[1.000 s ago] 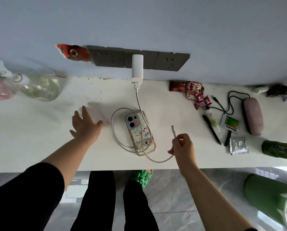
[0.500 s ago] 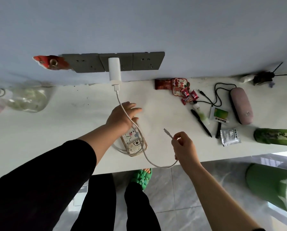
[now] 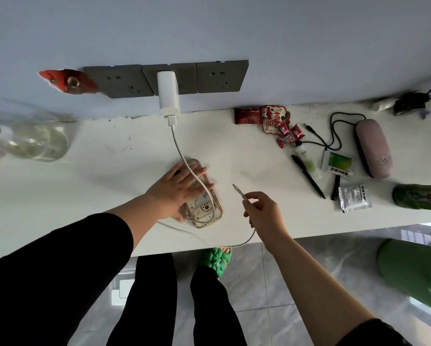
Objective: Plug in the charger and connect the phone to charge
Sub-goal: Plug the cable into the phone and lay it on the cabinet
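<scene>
A white charger sits plugged into the middle grey wall socket. Its white cable runs down over the phone, which lies face down on the white counter in a clear case with cartoon stickers. My left hand lies flat over the phone's upper half, fingers spread across it. The cable loops past the counter's front edge and comes up to my right hand, which pinches it just behind the connector tip, held in the air right of the phone.
Sweets and red wrappers, a black pen, a black cable, a pink case, sachets and a green bottle crowd the counter's right side. Clear bottles stand far left. A green bin stands on the floor.
My left hand moved from the bare counter left of the phone onto the phone and now covers its top. My right hand kept its hold on the cable end.
</scene>
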Available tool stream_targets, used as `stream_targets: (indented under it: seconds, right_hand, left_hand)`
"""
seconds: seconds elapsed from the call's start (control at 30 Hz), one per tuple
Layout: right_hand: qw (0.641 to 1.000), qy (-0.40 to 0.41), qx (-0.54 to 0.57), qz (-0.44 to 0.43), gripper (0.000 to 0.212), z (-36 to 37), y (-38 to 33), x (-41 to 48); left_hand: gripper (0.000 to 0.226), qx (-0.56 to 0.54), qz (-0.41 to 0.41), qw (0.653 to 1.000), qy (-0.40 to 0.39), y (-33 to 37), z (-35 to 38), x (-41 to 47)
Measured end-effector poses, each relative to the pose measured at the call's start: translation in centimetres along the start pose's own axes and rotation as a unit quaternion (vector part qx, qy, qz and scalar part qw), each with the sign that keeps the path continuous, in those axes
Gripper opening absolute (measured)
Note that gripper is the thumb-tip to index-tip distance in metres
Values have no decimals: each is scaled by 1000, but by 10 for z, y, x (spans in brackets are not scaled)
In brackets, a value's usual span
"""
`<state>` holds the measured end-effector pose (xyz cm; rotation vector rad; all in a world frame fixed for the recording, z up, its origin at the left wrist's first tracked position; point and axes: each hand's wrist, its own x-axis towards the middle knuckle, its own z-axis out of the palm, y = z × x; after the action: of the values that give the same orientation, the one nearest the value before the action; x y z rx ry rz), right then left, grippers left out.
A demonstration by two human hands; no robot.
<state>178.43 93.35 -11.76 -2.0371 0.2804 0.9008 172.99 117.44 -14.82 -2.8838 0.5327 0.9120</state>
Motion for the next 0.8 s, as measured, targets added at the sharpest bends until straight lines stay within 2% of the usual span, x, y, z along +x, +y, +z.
stream_targets:
  seconds: [0.17, 0.37, 0.53, 0.6, 0.73, 0.8]
  right_hand:
    - [1000, 1, 13, -1, 12, 8, 5, 4]
    - [1000, 6, 23, 11, 12, 16, 4, 4]
    - [1000, -3, 13, 16, 12, 24, 3, 2]
    - [1000, -3, 17, 21, 12, 25, 3, 1]
    - [999, 6, 30, 22, 15, 24, 2, -3]
    - [999, 11, 38, 25, 16, 24, 0, -6]
  left_hand:
    - [93, -33, 45, 998, -3, -18, -11, 15]
    - [102, 80, 85, 993, 5, -15, -7, 14]
    - [81, 78, 111, 989, 50, -1, 2, 19]
    - [76, 58, 97, 992, 57, -1, 1, 18]
    - [69, -53, -34, 993, 103, -10, -5, 9]
    - [72, -73, -65, 988, 118, -13, -1, 5]
